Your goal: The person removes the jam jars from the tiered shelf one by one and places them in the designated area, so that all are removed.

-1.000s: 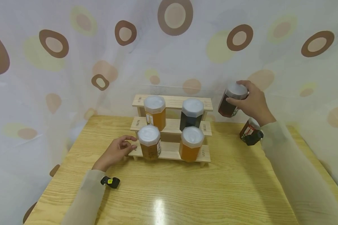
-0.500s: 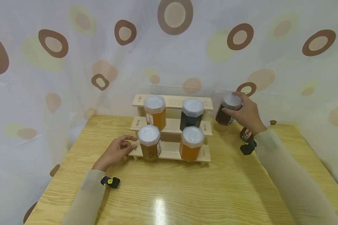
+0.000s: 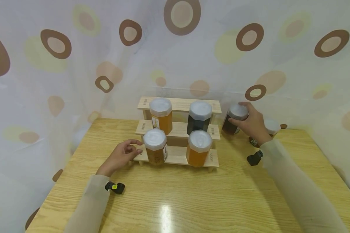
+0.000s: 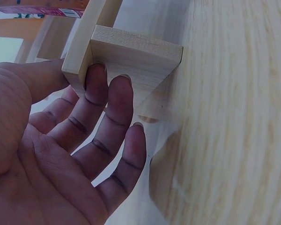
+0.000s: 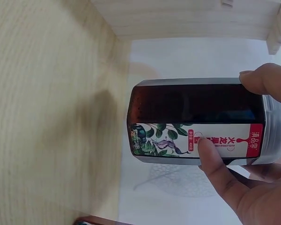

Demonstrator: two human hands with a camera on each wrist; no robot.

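Dark jar (image 3: pixel 229 125) with whitish lid (image 3: pixel 238 112) is in the right hand (image 3: pixel 252 125), at the back part of the table (image 3: pixel 134 200), just beside the right end of the wooden rack (image 3: pixel 176 155). It stands about upright, but I cannot tell whether its base touches the table. The grip is closed around the upper part of the jar, with digits on opposite sides of it — the right wrist view shows one fingertip resting on the red and white label (image 5: pixel 168 140), which has printed leaves.

The left hand (image 3: pixel 119 159) holds the left end of the lowest step of the rack; the board is between the thumb and the curled fingers, so this grip is narrow.

On the lowest step stand an amber jar (image 3: pixel 156 157) at left and an orange jar (image 3: pixel 196 157) at right. On the middle step are a yellow-orange jar (image 3: pixel 165 123) at left and a black-looking jar (image 3: pixel 198 124) at right. Another jar (image 3: pixel 272 125) is on the table behind the right wrist, partly hidden by it.

Both arms have light sleeves (image 3: pixel 291 181) and small black devices (image 3: pixel 115 187) at the wrists. Behind everything hangs a pale cloth (image 3: pixel 151 61) — with brown, yellow and peach ovals.
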